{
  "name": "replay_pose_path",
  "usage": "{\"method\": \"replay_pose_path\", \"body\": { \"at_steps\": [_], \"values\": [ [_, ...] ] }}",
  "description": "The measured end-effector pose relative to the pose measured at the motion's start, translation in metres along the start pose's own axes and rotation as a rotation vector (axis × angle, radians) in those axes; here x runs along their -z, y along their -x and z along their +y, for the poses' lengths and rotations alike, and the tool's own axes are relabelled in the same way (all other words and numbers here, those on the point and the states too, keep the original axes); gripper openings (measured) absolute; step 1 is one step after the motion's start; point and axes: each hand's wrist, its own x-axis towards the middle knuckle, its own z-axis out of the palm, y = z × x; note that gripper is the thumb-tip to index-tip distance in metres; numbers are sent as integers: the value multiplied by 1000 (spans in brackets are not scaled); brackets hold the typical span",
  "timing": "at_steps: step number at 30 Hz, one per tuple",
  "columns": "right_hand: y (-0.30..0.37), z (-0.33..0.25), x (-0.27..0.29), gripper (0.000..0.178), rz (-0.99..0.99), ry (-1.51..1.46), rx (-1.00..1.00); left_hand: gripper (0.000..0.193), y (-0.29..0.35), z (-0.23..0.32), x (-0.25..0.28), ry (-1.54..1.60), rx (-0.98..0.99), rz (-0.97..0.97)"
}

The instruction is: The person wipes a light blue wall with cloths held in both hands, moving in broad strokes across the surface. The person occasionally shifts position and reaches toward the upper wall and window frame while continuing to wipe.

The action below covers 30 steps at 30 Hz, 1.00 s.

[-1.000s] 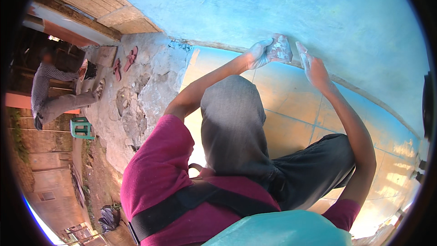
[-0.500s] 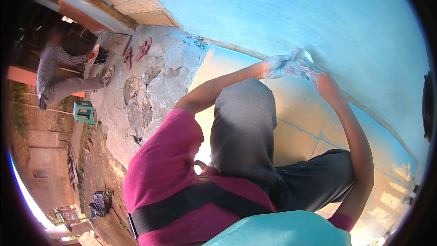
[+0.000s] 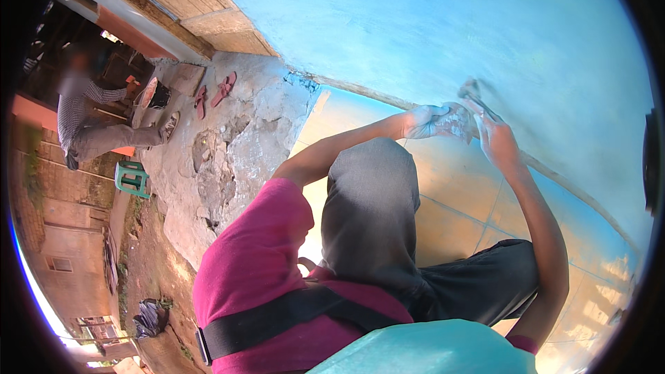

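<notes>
In front of the blue wall, my left hand (image 3: 420, 122) is closed around the edge of a pale, white-smeared piece (image 3: 454, 125) whose kind I cannot make out. Just to its right, my right hand (image 3: 497, 140) grips a slim tool (image 3: 476, 100) with a greyish end pointing up at the wall. Motion blurs the tool, so its exact kind is unclear. The tool and the smeared piece are close together; whether they touch is hard to tell.
Tan floor tiles (image 3: 450, 215) meet the blue wall (image 3: 415, 28) beneath my hands. To the left lie rough concrete (image 3: 242, 159) and pink sandals (image 3: 223, 88). Farther left, a person (image 3: 93, 111) works over a container (image 3: 152, 93) near a green stool (image 3: 131, 179).
My hands were pressed together near a white rounded thing by the wall. They have moved slightly apart, and the slim tool now shows in my right hand. The view has shifted slightly.
</notes>
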Motion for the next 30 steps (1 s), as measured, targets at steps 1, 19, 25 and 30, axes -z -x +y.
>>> {"method": "replay_pose_path", "body": {
  "at_steps": [1, 19, 25, 30],
  "values": [
    [4, 10, -9, 51, 1, 38, 179, 43, 3, 3, -6, -140, -69, -198],
    [9, 6, 19, 56, -330, 128, -83, 46, 4, 0, 17, -103, -94, -59],
    [13, 31, -4, 40, -221, -76, -306, 46, 16, 10, -10, -316, -152, 44],
    [2, 15, 4, 33, -238, -656, -525, 38, 4, 1, -19, -1253, -448, 198]
  ]
}}
